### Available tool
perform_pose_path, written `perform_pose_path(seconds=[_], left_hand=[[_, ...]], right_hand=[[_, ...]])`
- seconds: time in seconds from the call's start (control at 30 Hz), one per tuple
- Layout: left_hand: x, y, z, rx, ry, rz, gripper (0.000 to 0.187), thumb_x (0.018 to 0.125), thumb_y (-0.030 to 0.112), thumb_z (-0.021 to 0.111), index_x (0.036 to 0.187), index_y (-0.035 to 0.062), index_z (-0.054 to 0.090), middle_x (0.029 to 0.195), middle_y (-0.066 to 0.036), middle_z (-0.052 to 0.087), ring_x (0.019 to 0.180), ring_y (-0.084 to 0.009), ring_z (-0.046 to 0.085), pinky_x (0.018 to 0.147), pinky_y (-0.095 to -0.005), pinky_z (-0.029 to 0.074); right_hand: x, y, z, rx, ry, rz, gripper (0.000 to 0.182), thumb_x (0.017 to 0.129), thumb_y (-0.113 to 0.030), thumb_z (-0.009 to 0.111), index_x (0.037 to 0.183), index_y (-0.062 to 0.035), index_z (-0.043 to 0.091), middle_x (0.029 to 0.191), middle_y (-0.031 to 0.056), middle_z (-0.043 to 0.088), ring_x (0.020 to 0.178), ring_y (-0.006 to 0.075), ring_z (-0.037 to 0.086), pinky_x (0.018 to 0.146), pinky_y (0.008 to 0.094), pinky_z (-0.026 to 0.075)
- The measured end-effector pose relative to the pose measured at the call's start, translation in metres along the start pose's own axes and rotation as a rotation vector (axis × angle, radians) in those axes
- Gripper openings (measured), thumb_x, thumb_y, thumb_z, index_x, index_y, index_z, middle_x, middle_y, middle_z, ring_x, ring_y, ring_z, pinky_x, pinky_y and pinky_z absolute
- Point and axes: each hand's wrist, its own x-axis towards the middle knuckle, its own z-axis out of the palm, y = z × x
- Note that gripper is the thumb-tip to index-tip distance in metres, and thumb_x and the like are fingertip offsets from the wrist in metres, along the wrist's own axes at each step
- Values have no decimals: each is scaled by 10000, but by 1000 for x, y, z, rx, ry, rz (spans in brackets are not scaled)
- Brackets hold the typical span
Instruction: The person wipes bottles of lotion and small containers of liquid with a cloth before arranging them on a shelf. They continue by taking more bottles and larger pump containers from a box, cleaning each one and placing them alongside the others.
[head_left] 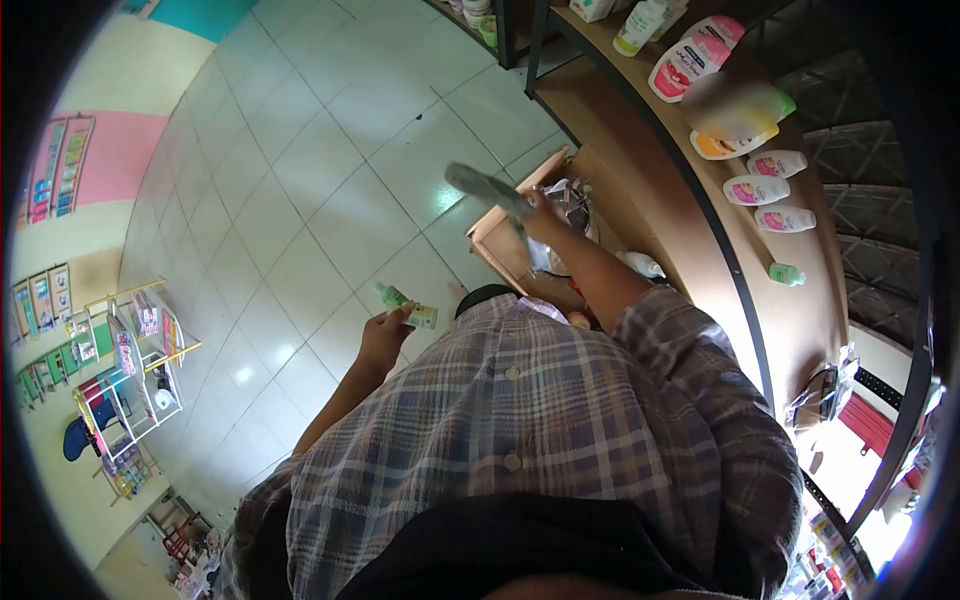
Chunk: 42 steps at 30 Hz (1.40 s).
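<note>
My left hand (383, 338) is closed around one end of a small bottle (398, 299) with green and pale yellow parts, held low in front of my shirt. Out ahead, my right hand (545, 217) grips a long, flat grey object (487, 189) that is smeared by motion; its kind I cannot make out. Beneath the right hand is an open cardboard box (493, 247) with clear plastic wrapping (573, 197) inside. A white bottle (643, 264) lies beside the box, close to my right forearm.
A wooden shelf (745, 245) with a dark metal edge curves along my right side. It carries pink lotion bottles (690, 68), a yellow-orange bottle (735, 140), several small white bottles (757, 189) and a green bottle (787, 274). Pale floor tiles (330, 190) and a display rack (130, 360) are to the left.
</note>
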Motion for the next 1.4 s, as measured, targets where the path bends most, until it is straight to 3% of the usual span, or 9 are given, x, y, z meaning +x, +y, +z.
perform_pose_path(seconds=[0.17,0.3,0.43,0.6,0.73,0.9,1.07,1.2,1.4], left_hand=[[11,31,21,162,-144,216,331,902,222,637,1097,-45,655,958,-83,659,925,-151,616,820,-256,495],[-7,97,92,534,-441,519,298,879,177,687,1106,-15,657,1021,-68,646,953,-144,611,870,-291,475],[-9,130,179,589,-1050,748,338,904,187,672,1131,-57,615,1201,-105,541,1063,-173,574,879,-294,474],[-80,147,305,846,-1409,406,390,917,339,623,1100,-3,659,1180,-119,576,1067,-173,572,933,-321,445],[-76,95,374,802,-1565,372,553,939,410,606,1334,29,536,1240,-90,593,1083,-133,557,896,-271,453],[-65,58,448,724,-1120,335,431,916,408,647,1150,46,620,971,-29,670,804,-90,613,680,-251,481],[-51,62,527,792,-871,1256,399,904,281,656,1217,45,581,1011,-130,681,860,-255,664,773,-345,521],[-45,58,561,779,-676,1582,467,890,199,661,1308,58,507,1116,-189,645,989,-340,632,855,-413,501],[-19,51,567,857,-853,1461,430,899,208,628,1276,45,503,1150,-214,621,1068,-393,597,885,-448,493]], right_hand=[[-44,44,15,-443,132,179,642,841,-445,678,1342,-90,491,1278,211,568,1135,350,585,893,398,493],[-83,24,-46,747,-463,150,621,935,-506,565,1407,-122,440,1299,65,541,1206,204,491,1016,339,391],[-186,-28,-157,1009,-424,-312,730,905,-546,578,1452,-123,347,1406,133,439,1313,239,415,1016,386,421],[-279,-1,-212,1300,28,-155,449,964,-221,592,1354,-84,416,1106,44,597,974,139,600,853,299,507],[-344,54,-207,1696,472,177,457,947,-317,603,1344,-143,459,1222,76,547,1119,198,540,931,366,439],[-378,133,-187,1672,801,435,409,915,-349,659,1251,-142,555,1105,45,607,1057,180,553,883,331,418],[-358,177,-215,1114,989,161,334,880,-255,704,1146,-69,624,1031,60,682,906,200,645,808,323,486],[-332,186,-261,658,1132,159,444,817,-248,747,1191,-56,603,1012,118,702,961,230,665,835,366,495],[-306,199,-293,397,1113,161,490,786,-223,748,1229,-90,586,1068,162,685,1026,308,647,849,394,496]])
